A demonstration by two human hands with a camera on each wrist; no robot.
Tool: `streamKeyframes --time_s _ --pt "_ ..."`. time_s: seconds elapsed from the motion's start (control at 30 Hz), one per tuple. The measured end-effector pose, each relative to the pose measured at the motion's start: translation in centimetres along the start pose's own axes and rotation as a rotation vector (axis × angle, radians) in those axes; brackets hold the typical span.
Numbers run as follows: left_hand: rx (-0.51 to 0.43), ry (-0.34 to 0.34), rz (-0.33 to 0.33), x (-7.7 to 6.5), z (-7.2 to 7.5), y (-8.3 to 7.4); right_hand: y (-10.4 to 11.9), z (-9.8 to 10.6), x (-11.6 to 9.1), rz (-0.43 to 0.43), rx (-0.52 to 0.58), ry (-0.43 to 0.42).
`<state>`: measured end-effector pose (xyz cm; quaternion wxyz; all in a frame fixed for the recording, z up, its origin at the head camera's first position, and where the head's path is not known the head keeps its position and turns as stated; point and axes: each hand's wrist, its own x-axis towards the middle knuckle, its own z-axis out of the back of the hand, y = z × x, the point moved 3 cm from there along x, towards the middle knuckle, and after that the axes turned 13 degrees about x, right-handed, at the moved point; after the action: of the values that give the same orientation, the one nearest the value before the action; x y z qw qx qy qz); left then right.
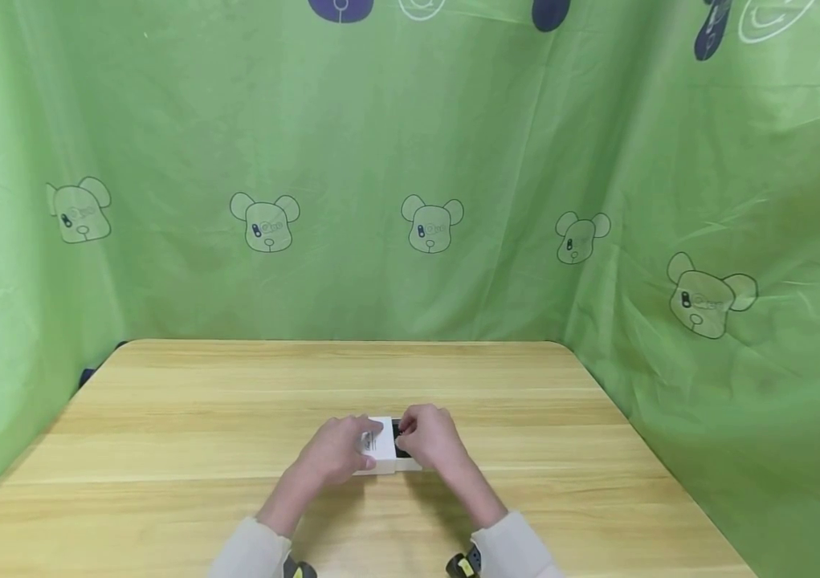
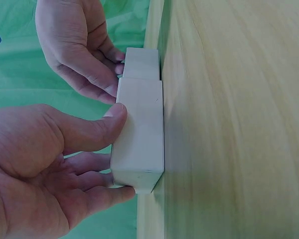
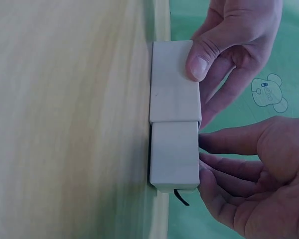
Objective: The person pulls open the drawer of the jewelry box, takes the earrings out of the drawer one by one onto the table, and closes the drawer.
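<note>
A white cardboard box point(image 1: 384, 441) lies on the table, its inner tray point(image 3: 174, 154) slid partway out of the outer sleeve point(image 2: 138, 124) toward the right. My left hand point(image 1: 338, 449) grips the sleeve, thumb on the near edge and fingers over the top and end. Printing shows on the sleeve's upper face. Black contents point(image 1: 398, 429) are visible in the exposed part of the tray. Over them, my right hand point(image 1: 430, 436) has thumb and fingers bent in, pinching at the black item; its shape is hidden. From the tray's end hangs a short black ribbon point(image 3: 181, 197).
The wood-grain table point(image 1: 164, 417) extends around the box on all sides. Green curtains point(image 1: 352, 273) with bear-head outlines hang behind it and along both sides. Pale sleeves point(image 1: 518, 547) cover the forearms, and dark wrist straps point(image 1: 463, 563) show at the bottom.
</note>
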<state>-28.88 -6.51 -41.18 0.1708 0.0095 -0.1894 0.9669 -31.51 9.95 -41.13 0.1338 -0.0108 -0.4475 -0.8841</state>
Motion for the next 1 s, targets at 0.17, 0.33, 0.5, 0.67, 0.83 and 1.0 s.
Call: streamKeyframes --time_s 0.17,0.33,0.5,0.67,0.83,1.0 --pt "-0.006 0.002 0.009 -0.01 0.03 -0.01 0.29 -0.04 -0.18 0.002 -0.072 -0.011" --pt "-0.011 0.009 0.020 -0.03 0.00 0.03 0.44 -0.09 -0.35 -0.008 -0.114 -0.001" --pt "-0.011 0.006 0.020 -0.05 0.00 0.02 0.45 -0.19 -0.39 -0.001 -0.146 -0.003" --pt "-0.012 0.006 0.024 -0.01 0.06 -0.03 0.42 -0.21 -0.38 0.015 -0.163 -0.008" --pt "-0.011 0.006 0.022 0.02 0.07 -0.06 0.38 -0.18 -0.38 0.021 -0.165 -0.007" --pt "-0.013 0.008 0.021 0.01 0.02 0.00 0.32 -0.22 -0.35 0.030 -0.171 -0.005"
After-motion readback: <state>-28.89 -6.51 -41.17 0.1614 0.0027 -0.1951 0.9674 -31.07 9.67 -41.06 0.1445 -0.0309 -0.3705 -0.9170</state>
